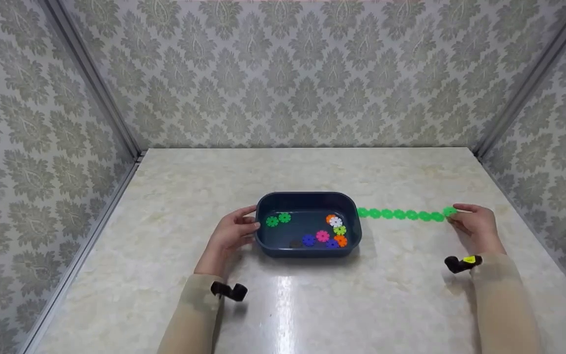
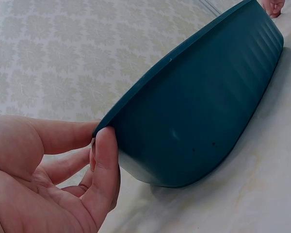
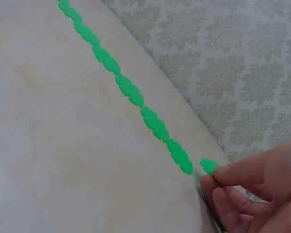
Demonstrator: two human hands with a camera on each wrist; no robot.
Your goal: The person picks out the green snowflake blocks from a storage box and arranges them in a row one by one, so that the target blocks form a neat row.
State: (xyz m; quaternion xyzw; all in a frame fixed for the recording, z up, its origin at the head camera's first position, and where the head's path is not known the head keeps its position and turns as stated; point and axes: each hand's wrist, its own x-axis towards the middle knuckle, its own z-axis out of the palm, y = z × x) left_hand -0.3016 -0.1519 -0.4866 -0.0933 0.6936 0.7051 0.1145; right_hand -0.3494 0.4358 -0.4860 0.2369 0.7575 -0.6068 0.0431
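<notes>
At the left end of the dark blue plastic basin (image 1: 307,253), my left hand (image 1: 231,231) pinches the rim between thumb and finger. The left wrist view shows its fingertips (image 2: 106,143) against the basin's outer wall (image 2: 199,107). My right hand (image 1: 477,226) pinches a green flower-shaped plastic piece (image 3: 209,165), held just above the table. Close by is the end of a row of several green flower pieces (image 1: 399,214), which runs right from the basin. The held piece sits apart from the last one in the right wrist view.
Inside the basin lie two green flower pieces (image 1: 284,217) at the left. Others there are orange, white, yellow-green, pink (image 1: 322,236) and blue (image 1: 308,240), plus a dark one. The marbled table (image 1: 361,305) is walled by patterned panels (image 1: 283,73).
</notes>
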